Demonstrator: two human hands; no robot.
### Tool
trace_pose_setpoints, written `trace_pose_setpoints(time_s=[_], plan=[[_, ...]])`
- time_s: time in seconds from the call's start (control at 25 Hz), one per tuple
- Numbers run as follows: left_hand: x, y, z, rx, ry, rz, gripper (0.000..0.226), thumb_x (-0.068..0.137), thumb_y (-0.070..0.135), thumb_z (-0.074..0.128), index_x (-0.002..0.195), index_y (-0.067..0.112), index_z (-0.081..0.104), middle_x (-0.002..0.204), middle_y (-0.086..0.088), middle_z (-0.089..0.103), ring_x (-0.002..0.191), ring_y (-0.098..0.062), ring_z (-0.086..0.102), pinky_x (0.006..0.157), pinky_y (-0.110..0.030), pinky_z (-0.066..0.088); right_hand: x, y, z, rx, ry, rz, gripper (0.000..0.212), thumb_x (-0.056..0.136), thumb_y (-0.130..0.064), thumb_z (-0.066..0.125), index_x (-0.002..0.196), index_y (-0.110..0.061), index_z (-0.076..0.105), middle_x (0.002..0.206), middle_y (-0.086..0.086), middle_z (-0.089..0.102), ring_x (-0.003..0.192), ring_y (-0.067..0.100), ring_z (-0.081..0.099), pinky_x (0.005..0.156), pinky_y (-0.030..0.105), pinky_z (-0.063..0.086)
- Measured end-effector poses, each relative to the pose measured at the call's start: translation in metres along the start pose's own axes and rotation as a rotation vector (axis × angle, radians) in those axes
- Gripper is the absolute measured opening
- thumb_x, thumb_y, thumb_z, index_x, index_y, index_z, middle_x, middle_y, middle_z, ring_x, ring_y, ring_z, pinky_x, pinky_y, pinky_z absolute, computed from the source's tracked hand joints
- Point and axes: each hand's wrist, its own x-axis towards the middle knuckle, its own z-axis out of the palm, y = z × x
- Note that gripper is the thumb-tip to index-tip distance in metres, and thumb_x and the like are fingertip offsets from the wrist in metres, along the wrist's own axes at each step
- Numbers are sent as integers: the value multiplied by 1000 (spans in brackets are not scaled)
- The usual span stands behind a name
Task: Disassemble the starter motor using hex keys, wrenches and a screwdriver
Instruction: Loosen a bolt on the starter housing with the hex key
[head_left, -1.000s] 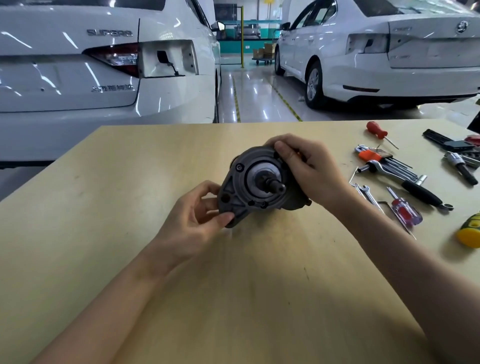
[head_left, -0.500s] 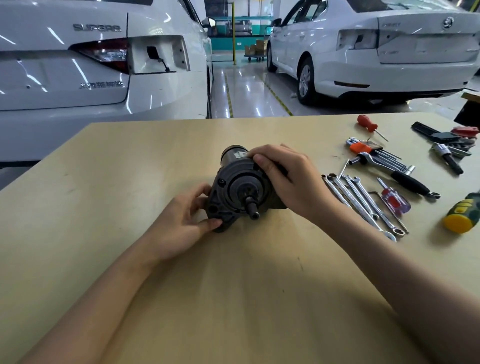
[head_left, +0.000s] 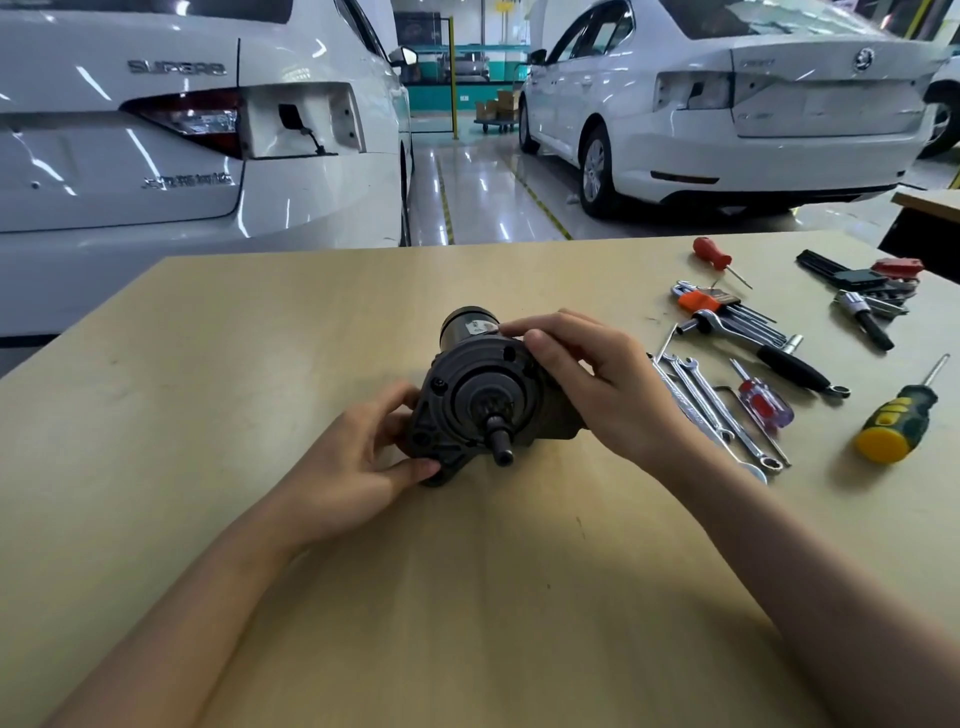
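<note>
Both hands (head_left: 358, 457) (head_left: 602, 384) have lowered the starter motor (head_left: 483, 400) onto the table (head_left: 260, 338).

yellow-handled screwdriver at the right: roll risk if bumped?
Probably yes. The screwdriver has a roundish handle and lies free on the flat table, nothing touching it. The ribbed grip may slow it. It looks stiff and is unlikely to bend.

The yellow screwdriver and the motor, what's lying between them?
In the head view: the right hand, then wrenches and a small red screwdriver.
</note>
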Motion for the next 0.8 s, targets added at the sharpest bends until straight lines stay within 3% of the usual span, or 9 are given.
trace_pose_setpoints(time_s=[0.12, 0.2, 0.28, 0.36, 0.48, 0.64, 0.8], plan=[[-2, 1, 2, -39, 1, -5, 38, 81, -9, 67, 105, 19, 58, 94, 4, 72, 92, -6, 65, 81, -10, 44, 0, 13, -20, 80, 88, 188, 19, 97, -20, 52, 98, -26, 69, 77, -5, 64, 72, 11, 59, 67, 25, 49], [-2, 2, 1, -64, 2, -13, 36, 82, -12, 65, 104, 16, 58, 92, 0, 73, 88, -7, 64, 78, -10, 44, 2, 31, -39, -133, 98, 365, 17, 94, -14, 56, 97, -18, 72, 82, 5, 68, 75, 20, 62, 74, 35, 51], [-1, 2, 0, -63, 5, -14, 37, 82, -13, 64, 103, 18, 58, 90, 0, 73, 85, -6, 64, 77, -10, 43, 1, 51, -61, -442, 119, 497, 24, 87, -2, 55, 101, -11, 73, 91, 11, 69, 82, 24, 61, 79, 31, 47], [-1, 2, 0, -43, 13, -21, 38, 82, -11, 65, 102, 20, 58, 90, 4, 73, 85, -5, 64, 77, -8, 42, -2, 63, -83, -569, 224, 581, 37, 79, 8, 48, 102, -7, 73, 96, 16, 69, 90, 29, 61, 83, 30, 45], [-1, 0, 2, -10, 39, -22, 41, 81, -9, 68, 102, 25, 59, 91, 10, 73, 89, -1, 65, 79, -7, 42, -3, 75, -96, -629, 276, 621, 37, 74, 12, 50, 96, -4, 75, 97, 19, 70, 97, 33, 61, 88, 33, 46], [-2, -3, 1, 19, 52, -14, 42, 81, -6, 69, 103, 28, 59, 92, 12, 72, 93, 0, 65, 82, -8, 43, 4, 91, -82, -695, 91, 627, 23, 77, 1, 62, 93, -7, 76, 100, 15, 68, 99, 31, 57, 82, 32, 44], [-2, -4, 0, 40, 53, -25, 39, 81, -3, 70, 105, 26, 59, 95, 11, 72, 97, -2, 65, 86, -12, 45, 7, 95, -81, -765, 26, 605, 22, 76, 0, 61, 86, -11, 78, 93, 12, 66, 101, 28, 55, 74, 31, 42]])
